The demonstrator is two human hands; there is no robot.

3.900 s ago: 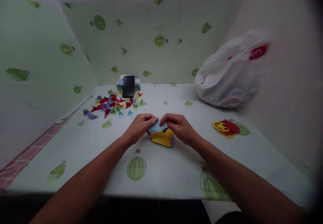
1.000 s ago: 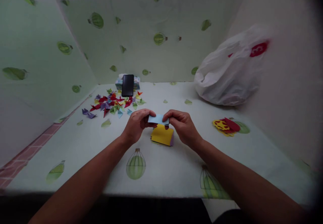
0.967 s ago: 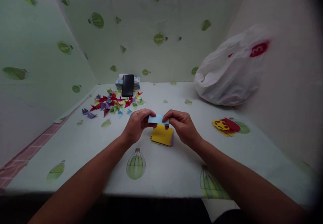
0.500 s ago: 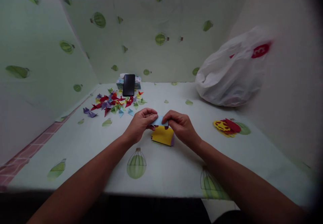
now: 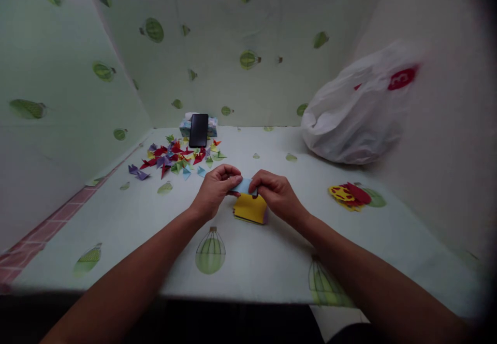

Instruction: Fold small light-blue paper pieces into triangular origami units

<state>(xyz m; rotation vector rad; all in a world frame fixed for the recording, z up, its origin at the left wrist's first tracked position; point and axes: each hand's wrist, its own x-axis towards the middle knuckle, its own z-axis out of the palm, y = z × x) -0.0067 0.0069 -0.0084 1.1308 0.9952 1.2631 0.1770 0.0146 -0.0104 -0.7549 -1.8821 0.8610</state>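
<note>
A folded piece of light blue paper (image 5: 243, 185) is held up between both hands, above the table's middle. My left hand (image 5: 216, 189) pinches its left end, thumb on top and fingers behind. At the other end, my right hand (image 5: 277, 193) grips the paper between thumb and curled fingers. Just below lies a stack of coloured paper (image 5: 250, 209), yellow on top with a purple edge at the right. The underside of the blue paper is mostly hidden by my fingers.
Many small folded paper pieces (image 5: 174, 156) in several colours lie at the back left. Behind them a black phone (image 5: 199, 131) leans on a tissue box (image 5: 212, 126). A white plastic bag (image 5: 353, 111) stands back right, with yellow and red paper cutouts (image 5: 349, 195) in front of it.
The blue paper has tilted slightly between my fingers, its right end a little lower. Both hands keep their grip and have barely shifted.
</note>
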